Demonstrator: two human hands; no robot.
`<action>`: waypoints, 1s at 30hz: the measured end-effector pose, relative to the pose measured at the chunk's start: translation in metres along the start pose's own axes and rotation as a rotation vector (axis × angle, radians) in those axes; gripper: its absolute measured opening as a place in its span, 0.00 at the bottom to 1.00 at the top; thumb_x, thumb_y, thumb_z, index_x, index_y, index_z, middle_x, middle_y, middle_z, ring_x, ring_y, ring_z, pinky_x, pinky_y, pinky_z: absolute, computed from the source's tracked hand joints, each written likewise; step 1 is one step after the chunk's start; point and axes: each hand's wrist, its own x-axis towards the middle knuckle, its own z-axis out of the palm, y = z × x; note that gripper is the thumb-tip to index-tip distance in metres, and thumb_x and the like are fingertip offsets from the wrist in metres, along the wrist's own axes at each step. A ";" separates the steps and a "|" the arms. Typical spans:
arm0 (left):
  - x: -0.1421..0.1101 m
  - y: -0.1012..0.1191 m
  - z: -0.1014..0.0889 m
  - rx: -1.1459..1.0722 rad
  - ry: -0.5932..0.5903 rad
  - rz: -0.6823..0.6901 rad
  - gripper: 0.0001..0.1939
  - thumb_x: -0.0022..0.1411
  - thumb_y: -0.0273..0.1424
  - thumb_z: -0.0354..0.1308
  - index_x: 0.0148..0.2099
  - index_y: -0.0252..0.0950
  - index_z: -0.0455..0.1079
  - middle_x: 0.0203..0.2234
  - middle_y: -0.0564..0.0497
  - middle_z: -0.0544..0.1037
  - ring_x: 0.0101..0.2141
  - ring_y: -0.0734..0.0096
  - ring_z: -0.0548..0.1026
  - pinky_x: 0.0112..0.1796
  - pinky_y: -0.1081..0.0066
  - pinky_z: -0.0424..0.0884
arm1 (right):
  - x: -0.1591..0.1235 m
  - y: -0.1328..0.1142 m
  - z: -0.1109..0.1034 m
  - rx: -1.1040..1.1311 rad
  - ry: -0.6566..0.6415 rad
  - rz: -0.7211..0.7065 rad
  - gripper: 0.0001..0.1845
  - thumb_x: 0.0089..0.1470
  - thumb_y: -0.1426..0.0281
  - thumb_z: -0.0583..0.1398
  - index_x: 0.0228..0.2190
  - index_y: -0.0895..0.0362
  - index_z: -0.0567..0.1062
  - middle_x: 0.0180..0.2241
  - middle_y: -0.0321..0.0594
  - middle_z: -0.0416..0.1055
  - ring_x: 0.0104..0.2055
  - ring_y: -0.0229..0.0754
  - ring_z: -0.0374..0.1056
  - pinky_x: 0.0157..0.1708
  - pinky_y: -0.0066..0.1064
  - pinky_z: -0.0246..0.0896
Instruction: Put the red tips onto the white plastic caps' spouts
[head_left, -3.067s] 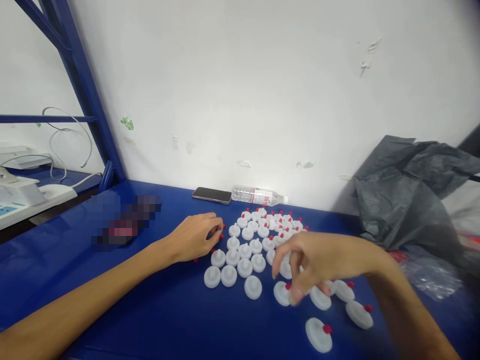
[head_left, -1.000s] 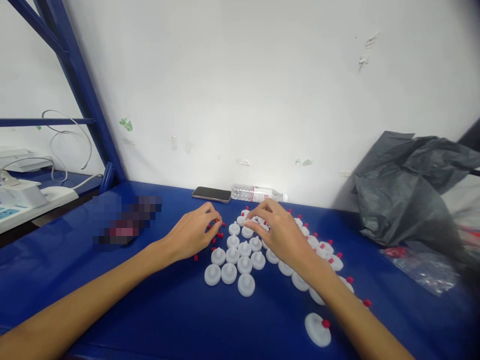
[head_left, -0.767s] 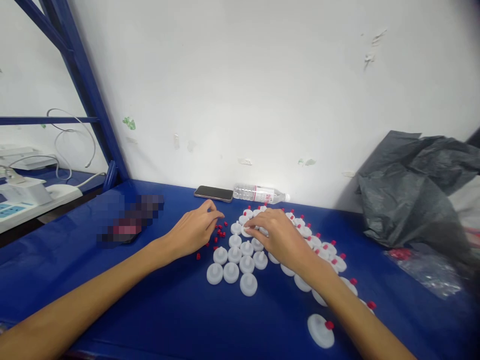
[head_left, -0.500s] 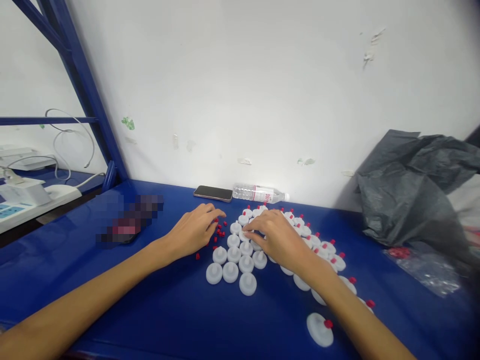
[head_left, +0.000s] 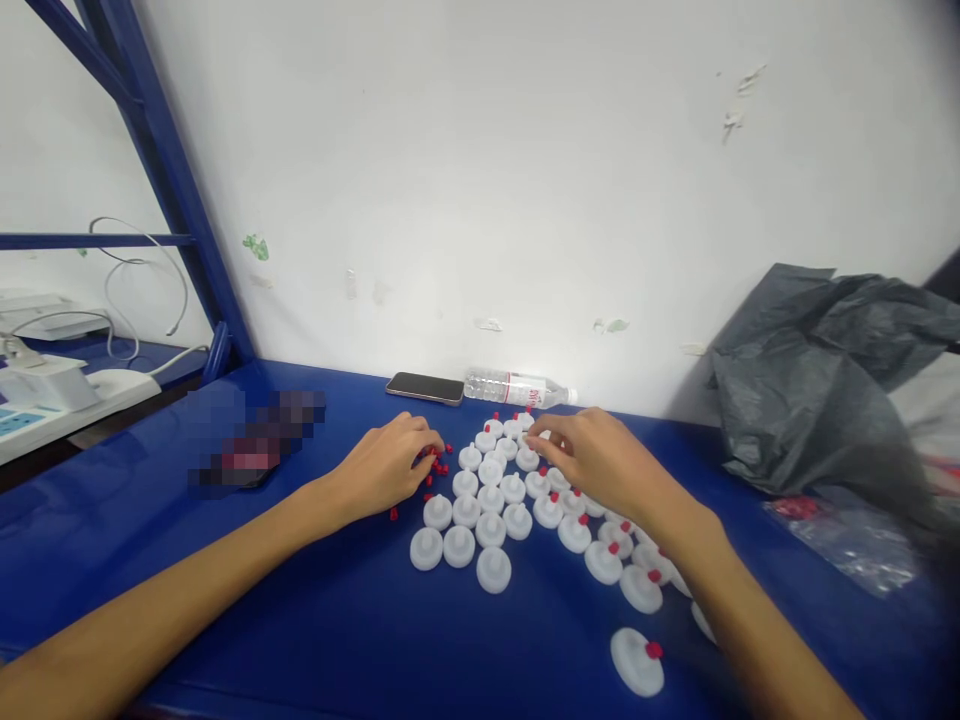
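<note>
My left hand (head_left: pixel 390 462) is over a scatter of small red caps (head_left: pixel 439 467). Its thumb and forefinger close together on a red cap, mostly hidden by the fingers. My right hand (head_left: pixel 592 450) has its fingers bent down onto a white round disc with a nozzle (head_left: pixel 527 458), in the far part of the group. Between the hands sit several white discs (head_left: pixel 490 499) with bare upright nozzles. Under and beside my right forearm, other white discs (head_left: pixel 603 562) carry red caps on their nozzles and lie tilted.
A phone (head_left: pixel 424 388) and a clear water bottle (head_left: pixel 517 388) lie along the wall on the blue table (head_left: pixel 337 630). A grey plastic bag (head_left: pixel 817 380) and a clear bag (head_left: pixel 847 545) are at the right. At the left stands a blue metal frame (head_left: pixel 161 150).
My right hand has shifted right and slightly back, uncovering more white discs in the middle. My left hand's fingers have drawn together at the red caps.
</note>
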 end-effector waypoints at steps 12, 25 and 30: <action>-0.001 -0.003 0.005 -0.005 0.006 0.042 0.15 0.84 0.24 0.64 0.59 0.43 0.92 0.51 0.45 0.90 0.51 0.50 0.87 0.50 0.57 0.83 | -0.004 0.015 0.003 0.097 -0.038 -0.061 0.08 0.73 0.71 0.73 0.40 0.45 0.90 0.39 0.36 0.94 0.37 0.49 0.89 0.38 0.38 0.78; -0.006 -0.004 0.011 -0.136 0.226 0.255 0.16 0.89 0.31 0.58 0.61 0.45 0.90 0.45 0.48 0.88 0.46 0.55 0.84 0.47 0.60 0.80 | 0.001 -0.009 0.027 0.334 0.165 -0.176 0.07 0.83 0.68 0.61 0.50 0.46 0.81 0.53 0.43 0.92 0.53 0.51 0.90 0.56 0.46 0.86; -0.012 0.005 0.015 -0.092 0.287 0.324 0.14 0.89 0.45 0.67 0.65 0.49 0.88 0.42 0.50 0.88 0.43 0.53 0.84 0.42 0.59 0.78 | -0.001 -0.019 0.041 0.187 0.274 -0.341 0.11 0.81 0.69 0.66 0.58 0.47 0.87 0.55 0.45 0.92 0.49 0.53 0.91 0.53 0.47 0.90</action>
